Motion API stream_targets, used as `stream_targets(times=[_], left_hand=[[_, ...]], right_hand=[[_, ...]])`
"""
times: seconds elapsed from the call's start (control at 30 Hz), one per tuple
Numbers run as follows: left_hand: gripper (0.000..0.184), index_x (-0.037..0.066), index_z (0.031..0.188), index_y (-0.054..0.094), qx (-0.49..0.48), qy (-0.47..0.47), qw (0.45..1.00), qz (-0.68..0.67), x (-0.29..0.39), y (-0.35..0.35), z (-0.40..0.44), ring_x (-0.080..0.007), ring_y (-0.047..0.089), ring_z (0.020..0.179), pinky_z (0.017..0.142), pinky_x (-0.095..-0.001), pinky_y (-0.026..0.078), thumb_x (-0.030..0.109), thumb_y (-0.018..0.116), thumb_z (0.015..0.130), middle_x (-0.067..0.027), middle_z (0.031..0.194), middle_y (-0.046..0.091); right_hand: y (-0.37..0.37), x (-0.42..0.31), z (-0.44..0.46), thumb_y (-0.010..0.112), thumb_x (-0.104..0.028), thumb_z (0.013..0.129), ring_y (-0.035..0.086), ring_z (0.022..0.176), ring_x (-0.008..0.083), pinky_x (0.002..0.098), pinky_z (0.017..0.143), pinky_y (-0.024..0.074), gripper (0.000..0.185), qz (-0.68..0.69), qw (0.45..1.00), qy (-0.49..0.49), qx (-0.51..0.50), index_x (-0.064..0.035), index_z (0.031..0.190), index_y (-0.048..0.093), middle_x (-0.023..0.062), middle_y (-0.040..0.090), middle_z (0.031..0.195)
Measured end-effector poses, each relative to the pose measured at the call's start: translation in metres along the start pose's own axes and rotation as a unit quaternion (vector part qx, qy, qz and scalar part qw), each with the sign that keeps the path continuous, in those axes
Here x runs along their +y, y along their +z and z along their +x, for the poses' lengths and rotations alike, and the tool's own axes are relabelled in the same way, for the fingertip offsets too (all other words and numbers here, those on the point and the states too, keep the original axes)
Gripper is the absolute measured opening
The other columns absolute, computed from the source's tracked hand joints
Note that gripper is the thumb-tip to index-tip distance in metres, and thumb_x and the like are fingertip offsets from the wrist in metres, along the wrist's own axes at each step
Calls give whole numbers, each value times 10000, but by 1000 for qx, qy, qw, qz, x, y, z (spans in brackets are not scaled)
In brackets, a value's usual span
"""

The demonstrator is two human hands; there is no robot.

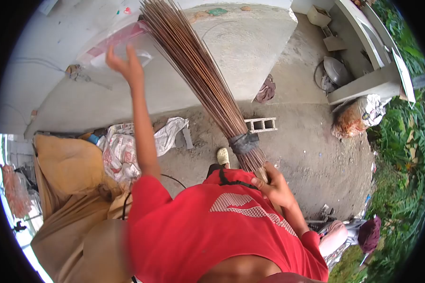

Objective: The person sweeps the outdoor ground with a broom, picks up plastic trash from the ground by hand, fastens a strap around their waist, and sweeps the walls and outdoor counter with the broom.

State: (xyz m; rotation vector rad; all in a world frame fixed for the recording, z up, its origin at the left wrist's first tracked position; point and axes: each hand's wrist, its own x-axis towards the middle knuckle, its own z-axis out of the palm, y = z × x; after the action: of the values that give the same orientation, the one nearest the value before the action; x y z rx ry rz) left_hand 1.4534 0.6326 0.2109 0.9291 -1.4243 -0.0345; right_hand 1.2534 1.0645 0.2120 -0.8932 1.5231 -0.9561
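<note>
My right hand (pixel 276 188) is closed around the handle end of a stick broom (pixel 205 85) at my waist. Its long brown bristles fan up and away from me, bound by a dark band (pixel 244 143) near the grip. Raised at the upper left, my left hand (pixel 126 66) has its fingers spread. Just behind those fingers is a clear plastic bag (pixel 111 42) with a pink strip; whether they touch it I cannot tell.
A hollow concrete block (pixel 261 124) lies on the ground past my shoe (pixel 223 156). White sacks (pixel 120 153) and a tan covered pile (pixel 71 162) are at left. A grey wall (pixel 174 80) rises ahead. At right are a filled sack (pixel 359 115), a metal basin (pixel 336 70) and plants.
</note>
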Motion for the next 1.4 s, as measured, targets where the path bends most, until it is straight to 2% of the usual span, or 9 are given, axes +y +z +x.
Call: stream_targets(times=[0.13,0.3,0.37,0.43,0.5,0.6,0.8,1.1,1.4], left_hand=[[392,69,1150,435,-58,-446,838,-310,99,-22,-140,-183,421,1074,933,-322,313,339,470,867,-65,1132,439],[742,34,1191,450,-332,-692,267,-582,265,-17,-204,-169,601,707,653,-315,512,656,257,835,-114,859,606],[601,74,1089,476,-388,-643,322,-577,315,-9,-217,-186,606,635,572,-297,512,606,414,817,-120,815,595],[415,77,1055,414,-332,-637,258,-646,352,-1,-231,-156,576,608,521,-285,496,363,597,816,-55,740,522],[419,73,1094,379,-388,-645,219,-621,363,-13,-222,-156,574,636,522,-304,505,219,635,796,-51,803,489],[425,61,1120,374,-333,-621,301,-643,352,-35,-207,-167,578,647,539,-321,515,155,625,790,-78,838,516],[345,33,1004,497,-214,-641,462,-575,292,-39,-178,-181,563,671,602,-323,491,324,495,818,-99,805,561],[241,40,883,489,-441,-580,371,-575,403,55,-296,-170,575,598,516,-312,512,216,598,759,-60,748,552],[310,26,960,492,-225,-597,535,-554,374,-18,-235,-190,550,664,565,-360,499,286,517,794,-108,820,549]], right_hand=[[4,-27,-6,545,-184,872,429,417,78,204,375,341,250,230,967,113,20,-22,1026,433,21,446,625],[4,-35,-57,539,-192,865,404,371,106,212,322,327,210,321,928,117,145,-32,957,440,42,447,605],[6,-36,-80,526,-227,871,375,340,107,217,292,310,235,325,907,81,254,-31,967,437,43,429,589],[6,-37,-99,520,-266,872,354,317,105,221,270,290,268,323,894,55,307,-32,962,428,45,417,569],[9,-35,-114,533,-288,865,358,312,111,230,262,289,289,307,904,35,295,-32,931,415,52,412,552],[13,-24,-125,572,-284,841,387,330,119,232,279,315,321,297,925,-3,235,-17,881,399,61,426,553],[-14,-48,-59,534,-79,815,464,417,96,222,369,372,482,231,969,84,-19,0,1241,323,66,520,736],[-63,20,-122,510,-129,827,354,343,54,198,271,293,351,353,892,-20,282,6,1130,396,-7,394,594],[-93,16,-120,546,-60,784,443,437,71,206,387,359,637,231,972,-31,-19,-38,1355,264,23,498,694]])
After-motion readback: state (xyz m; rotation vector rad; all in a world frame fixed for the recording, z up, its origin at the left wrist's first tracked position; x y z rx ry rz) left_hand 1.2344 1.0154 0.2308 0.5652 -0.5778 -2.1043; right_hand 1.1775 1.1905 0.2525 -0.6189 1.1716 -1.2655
